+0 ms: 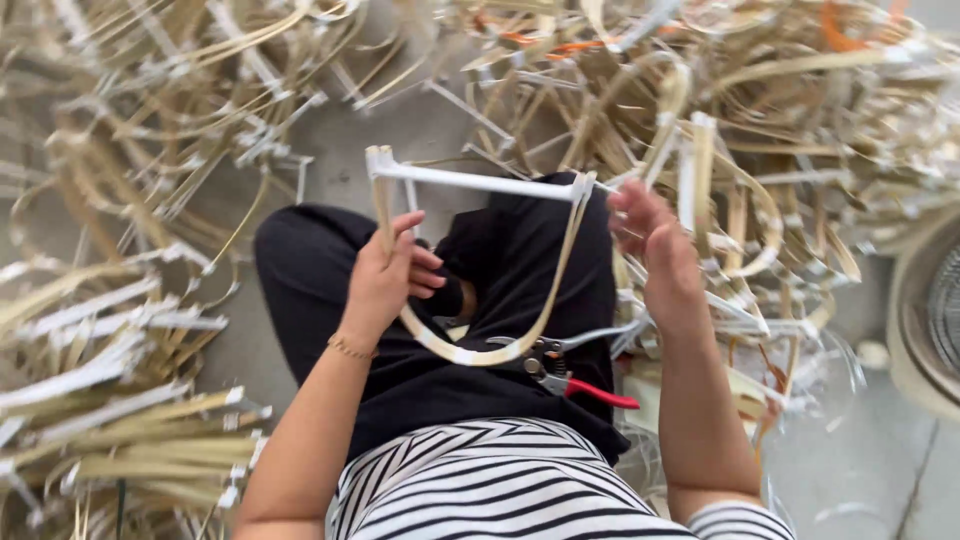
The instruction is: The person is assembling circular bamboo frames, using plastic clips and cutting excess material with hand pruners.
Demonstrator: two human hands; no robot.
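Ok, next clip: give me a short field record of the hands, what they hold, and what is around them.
left hand: fingers closed on one side of a bent cane frame, a D-shaped loop with a straight white top bar
right hand: fingers open, at the frame's other corner; contact unclear
lap: pruning shears with red handle, resting on dark trousers
surroundings: piles of cane strips on the floor at both sides
far right: round fan, partly cut off
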